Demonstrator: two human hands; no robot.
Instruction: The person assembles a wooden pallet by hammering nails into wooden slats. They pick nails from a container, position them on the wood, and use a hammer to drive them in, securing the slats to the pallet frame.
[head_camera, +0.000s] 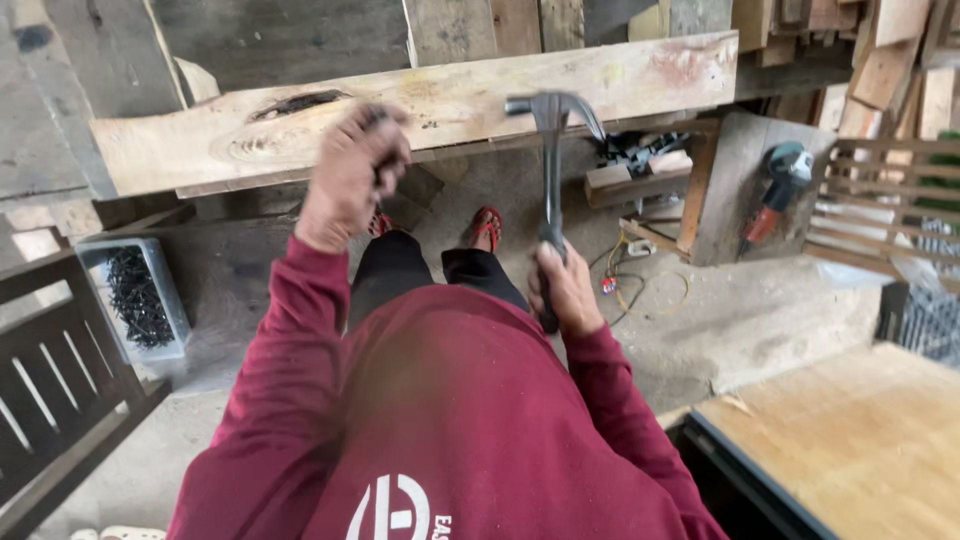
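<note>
Grey steel claw hammer (551, 170) stands upright, head level with the pale rough wooden plank (450, 105). Dusty concrete floor (760, 310) below; clear plastic tub of dark nails (135, 297) left. Right hand (566, 290) grips the hammer handle; left hand (350, 175) clenched at the plank, contents unclear.

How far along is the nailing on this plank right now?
Done: the rough plank lies across in front. In hand: the right hand holds a claw hammer raised; the left hand pinches something small at the plank. Left: no driven nail shows; nails wait in the tray.
</note>
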